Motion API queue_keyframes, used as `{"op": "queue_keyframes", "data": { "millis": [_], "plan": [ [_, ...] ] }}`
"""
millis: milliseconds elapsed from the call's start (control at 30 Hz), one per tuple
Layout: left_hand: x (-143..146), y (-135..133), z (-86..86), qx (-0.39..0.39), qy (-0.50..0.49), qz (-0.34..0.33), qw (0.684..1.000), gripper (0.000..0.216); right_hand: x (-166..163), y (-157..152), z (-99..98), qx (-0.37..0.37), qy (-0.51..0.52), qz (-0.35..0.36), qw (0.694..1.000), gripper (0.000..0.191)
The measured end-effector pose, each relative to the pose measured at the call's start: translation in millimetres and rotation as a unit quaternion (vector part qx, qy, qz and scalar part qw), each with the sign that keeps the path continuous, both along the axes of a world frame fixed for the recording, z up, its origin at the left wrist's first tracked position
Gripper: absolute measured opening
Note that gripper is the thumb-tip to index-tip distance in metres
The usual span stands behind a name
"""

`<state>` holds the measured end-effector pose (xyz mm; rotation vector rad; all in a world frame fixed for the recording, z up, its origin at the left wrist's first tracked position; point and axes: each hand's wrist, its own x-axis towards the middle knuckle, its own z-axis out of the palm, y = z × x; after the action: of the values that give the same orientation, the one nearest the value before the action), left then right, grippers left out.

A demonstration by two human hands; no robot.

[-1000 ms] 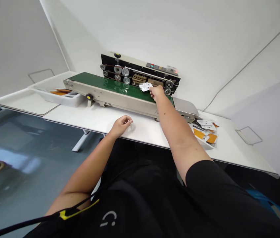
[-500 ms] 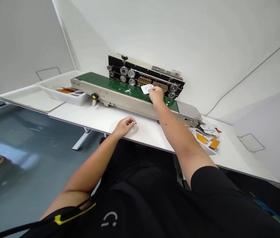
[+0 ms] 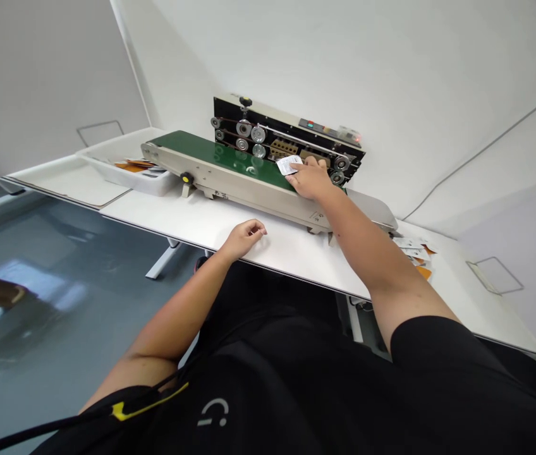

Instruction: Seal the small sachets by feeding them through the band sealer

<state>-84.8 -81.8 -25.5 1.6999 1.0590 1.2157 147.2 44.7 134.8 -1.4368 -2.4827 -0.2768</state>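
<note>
A small white printed sachet (image 3: pixel 289 165) is pinched at its right side by my right hand (image 3: pixel 311 178). That hand is over the green conveyor belt (image 3: pixel 230 158), in front of a band sealing machine (image 3: pixel 287 136) with metal rollers and brass-coloured blocks. The sachet lies close to those blocks; whether it touches them I cannot tell. My left hand (image 3: pixel 244 240) rests near the front edge of the white table (image 3: pixel 287 248), its fingers curled loosely toward the thumb with nothing visible in them.
A white bin (image 3: pixel 142 182) with orange and white sachets stands left of the conveyor. More sachets (image 3: pixel 414 251) are piled at the right, partly hidden by my right arm. The conveyor frame (image 3: pixel 258 194) spans the table's back. A cable (image 3: pixel 457 165) runs along the wall.
My right hand has turned and its fingers have spread farther over the sachet, near the sealer. My left hand keeps its place on the table. The whole view has shifted slightly.
</note>
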Motion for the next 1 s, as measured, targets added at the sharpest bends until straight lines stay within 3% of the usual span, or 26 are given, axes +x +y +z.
{"op": "queue_keyframes", "data": {
  "millis": [200, 367, 500, 600, 667, 767, 900, 1000],
  "plan": [
    [0, -2, 2.2, -0.003, -0.001, 0.001, 1.0, 0.023, -3, 3, -8.4, 0.008, -0.02, 0.014, 1.0, 0.059],
    [0, -1, -0.4, 0.0, -0.01, -0.004, 1.0, 0.024, -8, -22, 1.7, 0.024, 0.033, 0.039, 0.998, 0.059],
    [1, 5, -5.1, -0.004, -0.096, -0.001, 0.995, 0.03, -9, -62, -8.3, 0.0, 0.109, 0.169, 0.98, 0.051],
    [0, 8, -5.8, -0.032, -0.204, -0.021, 0.978, 0.046, -9, -93, -32.9, -0.046, 0.172, 0.28, 0.943, 0.044],
    [-2, 8, -5.0, -0.05, -0.213, -0.043, 0.975, 0.051, -9, -110, -51.8, -0.075, 0.205, 0.305, 0.927, 0.038],
    [-2, 6, -4.4, -0.063, -0.148, -0.048, 0.986, 0.045, -11, -126, -78.1, -0.087, 0.261, 0.282, 0.919, 0.03],
    [-2, 6, -6.7, -0.057, -0.143, -0.023, 0.988, 0.039, -21, -135, -108.6, -0.071, 0.435, 0.111, 0.891, 0.021],
    [-1, 6, -8.0, -0.045, -0.129, -0.034, 0.99, 0.035, -30, -137, -121.6, -0.173, 0.501, 0.032, 0.847, 0.03]
  ]
}}
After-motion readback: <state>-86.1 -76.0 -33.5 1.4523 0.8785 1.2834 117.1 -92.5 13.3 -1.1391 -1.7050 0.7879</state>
